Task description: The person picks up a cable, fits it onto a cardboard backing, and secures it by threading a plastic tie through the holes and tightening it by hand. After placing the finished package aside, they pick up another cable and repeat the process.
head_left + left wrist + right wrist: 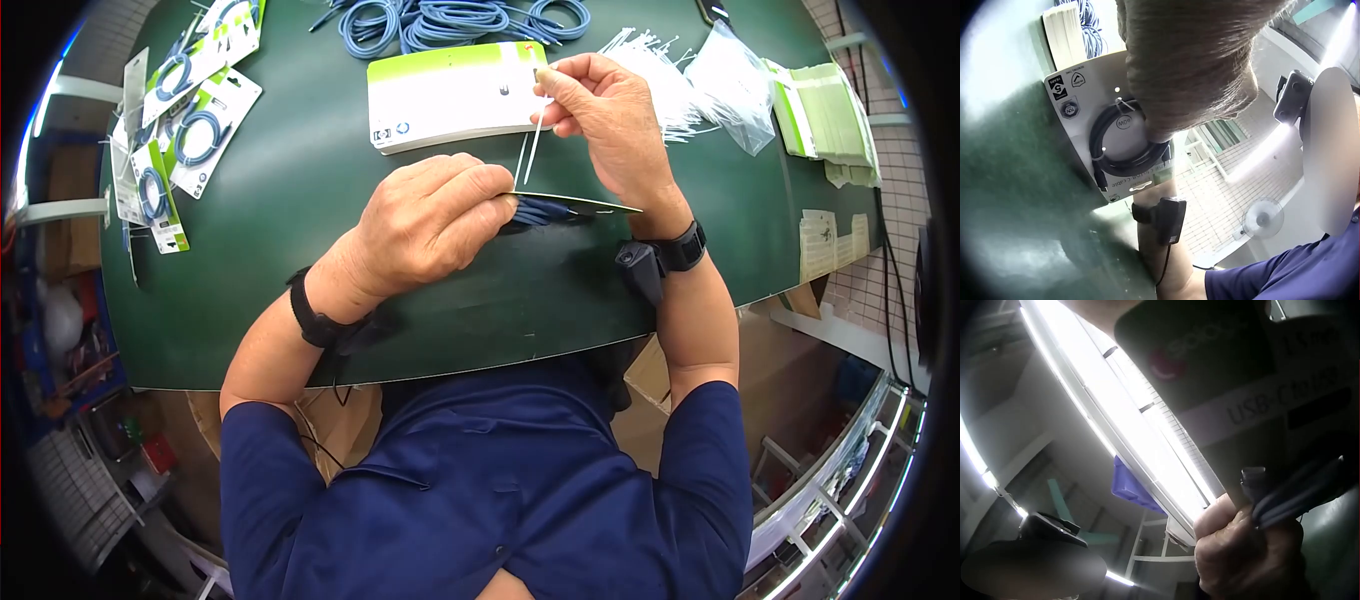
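My left hand (430, 220) grips one edge of a printed card (590, 204), seen nearly edge-on in the head view. In the left wrist view, a dark cable coil (1100, 140) lies against the card (1079, 128), with a white tie at its upper part. My right hand (615, 120) is raised behind the card, its thumb and forefinger pinching a thin white tie (534, 150) that hangs toward the card. In the right wrist view, my left hand (1244, 553) holds the card (1210, 369) beside the blue cable (1297, 494); the lettering there is dim.
A stack of green-and-white cards (440, 95) lies behind my hands, with blue cable coils (450, 22) beyond. Loose white ties (655, 85), a plastic bag (735, 90) and another card stack (835, 115) lie right. Carded cables (200, 135) are piled left on the green table (300, 130).
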A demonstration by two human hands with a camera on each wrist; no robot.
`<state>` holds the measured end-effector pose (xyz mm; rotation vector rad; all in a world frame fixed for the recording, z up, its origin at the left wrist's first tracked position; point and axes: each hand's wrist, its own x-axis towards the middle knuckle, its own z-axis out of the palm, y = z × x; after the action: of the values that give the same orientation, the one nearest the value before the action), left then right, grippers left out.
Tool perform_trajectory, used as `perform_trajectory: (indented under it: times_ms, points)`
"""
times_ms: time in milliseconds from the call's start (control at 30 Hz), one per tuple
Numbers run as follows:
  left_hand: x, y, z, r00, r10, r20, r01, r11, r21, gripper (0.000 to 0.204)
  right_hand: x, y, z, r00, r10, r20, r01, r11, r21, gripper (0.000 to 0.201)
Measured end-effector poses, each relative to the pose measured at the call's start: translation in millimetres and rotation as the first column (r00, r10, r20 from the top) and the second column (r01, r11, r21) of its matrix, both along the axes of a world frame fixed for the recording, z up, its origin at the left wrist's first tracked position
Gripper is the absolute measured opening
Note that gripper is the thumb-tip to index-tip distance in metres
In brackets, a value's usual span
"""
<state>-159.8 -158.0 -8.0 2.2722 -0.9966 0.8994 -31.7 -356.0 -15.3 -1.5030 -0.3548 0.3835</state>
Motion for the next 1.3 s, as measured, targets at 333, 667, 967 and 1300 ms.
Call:
perform_trajectory:
  times_ms: [333, 667, 967, 1300]
  points:
    - [-0.6, 0.6, -0.6, 1.000, -0.008, -0.011, 0.008, 1.000, 0.001, 0.022, -3.0, 2.0, -1.7, 0.997, 0.066, 0.032, -0.064, 0.995, -0.078, 0.018]
    - [-0.9, -0.4, -1.1, 0.999, 0.026, -0.021, -0.025, 1.000, 0.002, 0.022, -4.8, -0.9, 11.5, 0.905, 0.421, -0.053, -0.425, 0.900, -0.098, 0.012]
    - [-3.3, -7.1, 4.9, 0.996, 0.083, 0.033, -0.084, 0.995, 0.055, 0.013, -4.4, -7.6, 23.7, 0.805, 0.562, -0.189, -0.577, 0.816, -0.027, 0.022]
    - [-4.6, -8.2, 1.7, 0.997, 0.072, 0.034, -0.074, 0.996, 0.043, 0.017, -1.7, -6.9, 17.8, 0.759, 0.619, -0.204, -0.635, 0.772, -0.021, 0.028]
